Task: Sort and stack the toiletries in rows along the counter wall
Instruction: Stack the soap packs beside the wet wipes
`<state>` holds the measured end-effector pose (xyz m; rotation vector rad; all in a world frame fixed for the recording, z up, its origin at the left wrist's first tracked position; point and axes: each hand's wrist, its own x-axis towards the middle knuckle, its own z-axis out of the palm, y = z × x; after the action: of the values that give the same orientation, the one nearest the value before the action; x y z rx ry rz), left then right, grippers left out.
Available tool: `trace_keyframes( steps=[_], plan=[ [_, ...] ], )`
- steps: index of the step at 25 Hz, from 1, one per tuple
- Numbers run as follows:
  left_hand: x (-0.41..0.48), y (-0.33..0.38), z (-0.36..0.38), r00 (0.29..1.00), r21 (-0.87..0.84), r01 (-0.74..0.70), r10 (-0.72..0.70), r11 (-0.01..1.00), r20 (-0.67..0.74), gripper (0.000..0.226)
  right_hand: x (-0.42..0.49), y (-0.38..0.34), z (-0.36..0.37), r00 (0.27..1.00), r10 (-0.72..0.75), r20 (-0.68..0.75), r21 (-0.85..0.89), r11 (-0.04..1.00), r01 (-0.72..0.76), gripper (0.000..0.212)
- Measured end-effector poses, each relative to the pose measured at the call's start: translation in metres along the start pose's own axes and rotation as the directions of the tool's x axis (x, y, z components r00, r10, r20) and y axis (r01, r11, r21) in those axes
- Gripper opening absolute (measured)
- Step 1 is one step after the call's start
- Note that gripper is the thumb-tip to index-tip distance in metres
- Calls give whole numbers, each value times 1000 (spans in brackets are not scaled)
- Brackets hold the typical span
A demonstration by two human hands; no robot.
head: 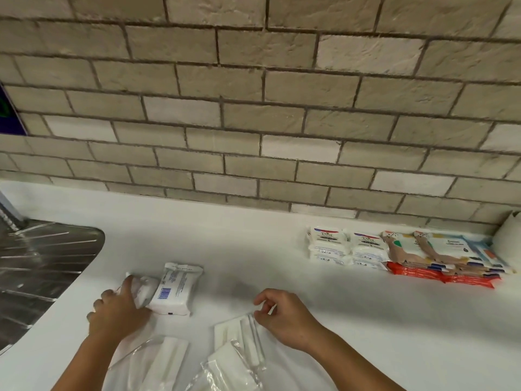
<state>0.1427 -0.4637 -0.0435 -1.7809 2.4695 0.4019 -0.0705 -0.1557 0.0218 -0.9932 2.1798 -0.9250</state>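
A white wipes pack [176, 292] with a blue barcode lies face down on the white counter [253, 249]. Beside it on the left lies a second white pack [143, 289], with my left hand [118, 311] pressed around its left end. My right hand [284, 317] hovers over clear-wrapped white packets [245, 342], its fingers curled and pinching at the wrapper's edge. Against the brick wall at the right stand stacked white Dove packs [346, 246] and colourful wipes packs [439, 255] on red ones [439, 275].
A steel sink drainer [42, 266] fills the left side. More clear plastic bags with white items [158, 362] lie at the near edge. A white object [507, 238] stands in the far right corner. The brick wall [253, 122] bounds the counter's back.
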Motion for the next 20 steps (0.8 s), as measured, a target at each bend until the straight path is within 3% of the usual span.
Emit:
trace_keyframes(
  steps=[4,7,9,11,13,15,16,18,19,20],
  plan=[
    [3,9,-5,1000,36,20,-20,999,-11,94,1,-1,-5,1000,20,4,5,1000,-20,11],
    [-20,24,-21,990,110,13,3,994,-144,93,-3,-5,-7,1000,15,11,14,1000,-15,16],
    [-35,35,-31,960,0,-30,29,1000,-278,91,-6,-7,-8,1000,15,5,26,1000,-15,17],
    [-55,50,-40,935,-229,-132,45,964,-351,97,-10,-11,-8,1000,12,-10,45,999,-11,18],
    [-82,73,-49,958,-556,-235,94,797,-271,100,-15,-16,-6,1000,6,-13,97,995,-4,17],
    [-113,102,-50,976,-867,-177,197,465,-94,84,-20,-23,-4,999,35,2,227,973,-35,16],
    [-127,115,-47,963,-961,-78,271,264,-3,70,-23,-25,-2,996,82,30,344,935,-87,16],
    [-152,137,-38,894,-977,206,417,-63,162,52,-25,-27,3,975,181,130,596,771,-223,26],
    [-164,146,-35,855,-930,334,465,-154,230,49,-25,-25,5,963,198,181,686,676,-268,35],
    [-177,156,-34,826,-900,400,493,-172,273,49,-26,-22,6,958,191,213,745,602,-285,42]
  ],
)
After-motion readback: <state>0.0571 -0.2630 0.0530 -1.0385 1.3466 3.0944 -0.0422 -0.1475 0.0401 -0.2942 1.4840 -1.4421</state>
